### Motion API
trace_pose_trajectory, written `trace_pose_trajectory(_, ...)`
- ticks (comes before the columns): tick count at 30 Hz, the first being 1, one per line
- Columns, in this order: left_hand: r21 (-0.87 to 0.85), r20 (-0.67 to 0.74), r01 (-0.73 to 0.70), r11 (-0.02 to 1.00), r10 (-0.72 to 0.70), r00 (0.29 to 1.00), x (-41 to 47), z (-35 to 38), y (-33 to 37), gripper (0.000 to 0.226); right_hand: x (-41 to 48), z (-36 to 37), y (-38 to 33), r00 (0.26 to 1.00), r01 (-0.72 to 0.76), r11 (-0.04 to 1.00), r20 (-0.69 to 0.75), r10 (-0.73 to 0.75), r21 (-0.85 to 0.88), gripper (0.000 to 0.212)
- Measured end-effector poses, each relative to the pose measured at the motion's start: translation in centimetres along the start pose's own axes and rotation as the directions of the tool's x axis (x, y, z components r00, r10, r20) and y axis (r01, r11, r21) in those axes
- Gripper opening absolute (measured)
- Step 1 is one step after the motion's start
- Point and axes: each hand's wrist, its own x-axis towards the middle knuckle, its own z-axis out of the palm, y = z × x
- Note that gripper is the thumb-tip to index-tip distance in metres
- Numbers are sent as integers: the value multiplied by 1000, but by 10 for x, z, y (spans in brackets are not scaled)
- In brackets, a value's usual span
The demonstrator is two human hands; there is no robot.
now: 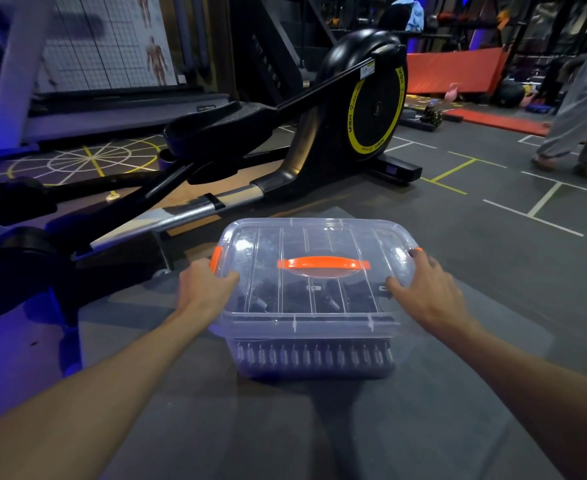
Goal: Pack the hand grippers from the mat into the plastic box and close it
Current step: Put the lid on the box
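Observation:
A clear plastic box (307, 329) stands on the grey mat (268, 431) in front of me, with its lid on and an orange handle (323, 263) on top. Several black hand grippers (314, 355) with metal springs fill the inside in a row. My left hand (204, 285) grips the lid's left edge beside the orange latch (216, 258), thumb on top. My right hand (423, 289) grips the right edge, its fingers covering most of the right latch (417, 251). Whether the latches are snapped down is unclear.
A black elliptical trainer (371, 109) with a yellow-ringed wheel stands just behind and left of the box. A person (583, 109) in grey trousers walks at the far right. Orange mats (458, 71) and weights lie at the back. Lined gym floor (493, 202) extends to the right.

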Motion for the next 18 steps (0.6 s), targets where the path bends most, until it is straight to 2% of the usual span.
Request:
trace_pose_trajectory(5, -38, 17, -38, 999, 39, 999, -5, -16, -11, 29, 0, 5, -10, 999, 34, 999, 30, -34, 17, 71)
trace_pose_trajectory(13, 42, -5, -62, 997, 62, 998, -6, -57, -40, 36, -9, 24, -44, 991, 106, 994, 83, -106, 3, 84)
trace_pose_trajectory(17, 12, 121, -185, 983, 182, 976, -2, -66, -54, 23, -11, 30, -50, 991, 111, 993, 75, -108, -32, 85)
trace_pose_trajectory(18, 8, 162, -206, 979, 202, 966, 0, -67, -58, 26, -13, 30, -51, 991, 104, 994, 84, -100, -39, 85)
